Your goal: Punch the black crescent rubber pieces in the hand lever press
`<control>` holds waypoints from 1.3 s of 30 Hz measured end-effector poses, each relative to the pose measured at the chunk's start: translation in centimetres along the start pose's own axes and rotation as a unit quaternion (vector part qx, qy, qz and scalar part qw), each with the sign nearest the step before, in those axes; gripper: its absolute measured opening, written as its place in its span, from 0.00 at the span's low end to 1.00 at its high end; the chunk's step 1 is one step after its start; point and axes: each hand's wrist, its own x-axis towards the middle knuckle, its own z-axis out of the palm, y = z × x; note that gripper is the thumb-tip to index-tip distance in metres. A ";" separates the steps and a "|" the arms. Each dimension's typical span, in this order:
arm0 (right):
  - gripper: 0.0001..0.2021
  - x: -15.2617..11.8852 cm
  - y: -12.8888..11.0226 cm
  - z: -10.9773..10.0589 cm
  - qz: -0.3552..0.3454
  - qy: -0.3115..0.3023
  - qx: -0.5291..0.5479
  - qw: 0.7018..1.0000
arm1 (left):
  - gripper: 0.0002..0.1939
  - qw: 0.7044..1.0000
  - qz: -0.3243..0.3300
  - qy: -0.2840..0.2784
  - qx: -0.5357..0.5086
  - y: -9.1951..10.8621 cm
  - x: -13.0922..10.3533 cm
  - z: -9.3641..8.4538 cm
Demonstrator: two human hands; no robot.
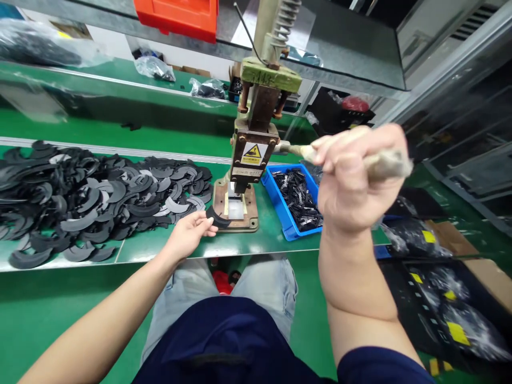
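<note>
My left hand (192, 232) pinches the left end of a curved black plastic piece (217, 217). The piece lies over the front of the base (250, 221) of a hand press (256, 144), beside a pale block (236, 208) under the ram. Raised at the right, my right hand (356, 170) is wrapped round the press's lever (296, 150), whose wrapped grip (388, 164) sticks out past the fist. A yellow warning label (253, 154) is on the press body. Whether the ram touches the pale block is too small to tell.
A large heap of curved black pieces (108, 197) spreads over the green bench to the left. Right of the press sits a blue bin (286, 232) of small black parts. An orange-red bin (178, 16) stands on the shelf above. Bagged parts (460, 320) lie in black crates at the lower right.
</note>
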 end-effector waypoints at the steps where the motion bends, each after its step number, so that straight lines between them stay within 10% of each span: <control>1: 0.11 -1.3 0.0 0.0 -0.001 0.000 0.002 1.000 | 0.29 1.000 0.002 0.002 0.006 0.1 0.2 -0.2; 12: 0.09 -13.1 2.3 -1.8 -0.020 -0.046 -0.102 0.993 | 0.27 0.993 0.019 -0.015 0.117 1.7 4.6 -1.3; 24: 0.08 -13.6 3.3 -1.3 -0.061 -0.022 -0.106 0.992 | 0.15 0.964 -0.043 -0.129 0.227 3.1 11.8 1.5; 39: 0.08 -13.4 3.1 -1.3 -0.073 -0.027 -0.100 0.992 | 0.12 0.934 -0.091 -0.105 0.330 5.5 12.2 5.4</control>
